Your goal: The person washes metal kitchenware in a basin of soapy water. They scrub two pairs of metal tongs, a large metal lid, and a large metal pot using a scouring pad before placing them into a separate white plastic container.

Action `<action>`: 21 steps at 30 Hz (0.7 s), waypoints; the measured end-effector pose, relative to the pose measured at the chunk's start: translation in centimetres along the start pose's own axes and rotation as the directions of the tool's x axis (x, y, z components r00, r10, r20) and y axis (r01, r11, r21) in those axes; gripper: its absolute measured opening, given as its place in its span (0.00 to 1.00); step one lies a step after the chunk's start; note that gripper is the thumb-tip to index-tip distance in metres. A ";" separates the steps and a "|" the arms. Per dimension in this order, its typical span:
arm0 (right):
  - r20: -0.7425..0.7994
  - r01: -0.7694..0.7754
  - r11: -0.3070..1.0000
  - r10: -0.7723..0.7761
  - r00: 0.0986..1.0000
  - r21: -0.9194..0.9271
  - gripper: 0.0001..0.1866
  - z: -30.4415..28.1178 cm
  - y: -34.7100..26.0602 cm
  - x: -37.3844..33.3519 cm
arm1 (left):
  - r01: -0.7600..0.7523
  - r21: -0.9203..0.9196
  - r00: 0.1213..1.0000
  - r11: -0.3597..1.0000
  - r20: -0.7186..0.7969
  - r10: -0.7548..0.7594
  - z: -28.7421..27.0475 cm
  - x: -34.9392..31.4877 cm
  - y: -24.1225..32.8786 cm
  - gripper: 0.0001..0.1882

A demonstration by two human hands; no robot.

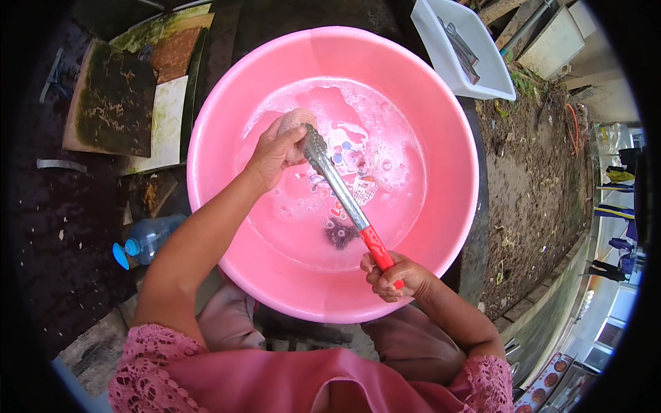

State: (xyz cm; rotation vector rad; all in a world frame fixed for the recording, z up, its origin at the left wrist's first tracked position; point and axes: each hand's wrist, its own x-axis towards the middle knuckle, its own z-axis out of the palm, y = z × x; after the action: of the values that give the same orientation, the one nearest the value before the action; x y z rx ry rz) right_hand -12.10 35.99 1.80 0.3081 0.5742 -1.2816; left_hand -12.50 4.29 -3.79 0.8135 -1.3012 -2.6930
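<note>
A large pink basin (210,124) with shallow soapy water is in front of me. Above the water, my right hand (396,277) is closed around the red handle of metal kitchen tongs (342,193), which slant up and left. My left hand (275,151) grips a pinkish scrubbing cloth or sponge (299,118) and presses it against the head of the tongs. Part of the cloth is hidden by my fingers. A dark scrubber-like clump (339,234) lies in the water below the tongs. Printed coloured pictures show on the basin's floor.
A white plastic bin (492,72) with metal utensils (460,47) inside stands at the far right of the basin. To the left are a clear bottle with a blue top (148,239) and mossy boards (110,103). Bare soil (527,186) lies to the right.
</note>
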 end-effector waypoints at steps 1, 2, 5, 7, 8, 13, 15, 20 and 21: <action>-0.016 -0.007 0.998 0.006 1.000 -0.061 0.26 -0.3 0.0 0.0 | -0.004 -0.006 1.000 1.000 0.007 0.004 -0.1 0.1 0.2 0.21; -0.088 0.033 0.985 -0.049 0.995 -0.168 0.24 -0.3 -0.1 -0.1 | -0.009 -0.011 1.000 1.000 0.015 0.009 -0.2 0.1 0.4 0.22; -0.269 0.103 0.832 -0.290 0.919 -0.545 0.18 0.4 -0.4 0.4 | -0.052 0.046 0.999 0.998 0.014 0.051 -0.3 0.0 0.5 0.22; -0.302 0.083 0.565 -0.553 0.776 -0.821 0.17 -0.4 0.1 1.0 | -0.101 0.114 0.994 0.988 -0.022 0.104 0.1 -0.1 0.4 0.21; -0.320 0.077 0.600 -0.525 0.789 -0.796 0.18 -0.4 0.2 0.9 | -0.128 0.151 0.988 0.980 -0.062 0.138 0.4 -0.1 0.3 0.20; -0.384 0.075 0.746 -0.423 0.821 -0.662 0.19 0.2 -0.1 0.8 | -0.623 0.782 0.548 0.007 0.430 0.717 1.7 -1.5 -0.5 0.19; -0.387 0.062 0.720 -0.440 0.810 -0.691 0.19 0.2 0.0 0.8 | -0.781 0.607 0.434 -0.146 0.697 0.571 4.0 -3.4 -1.8 0.18; -0.303 0.132 0.706 -0.456 0.837 -0.696 0.19 1.5 0.6 0.7 | -0.741 0.661 0.642 0.120 0.644 0.415 1.6 -0.6 -1.9 0.15; -0.297 0.149 0.727 -0.446 0.844 -0.670 0.18 1.5 0.7 0.7 | -0.720 0.694 0.605 0.006 0.623 0.496 1.3 -0.4 -2.0 0.14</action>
State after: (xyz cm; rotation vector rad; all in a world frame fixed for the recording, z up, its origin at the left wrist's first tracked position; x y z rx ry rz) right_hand -11.00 34.81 2.54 -0.0764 1.4650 -1.2556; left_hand -12.38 6.62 -4.46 -0.2040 -2.4946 -1.0991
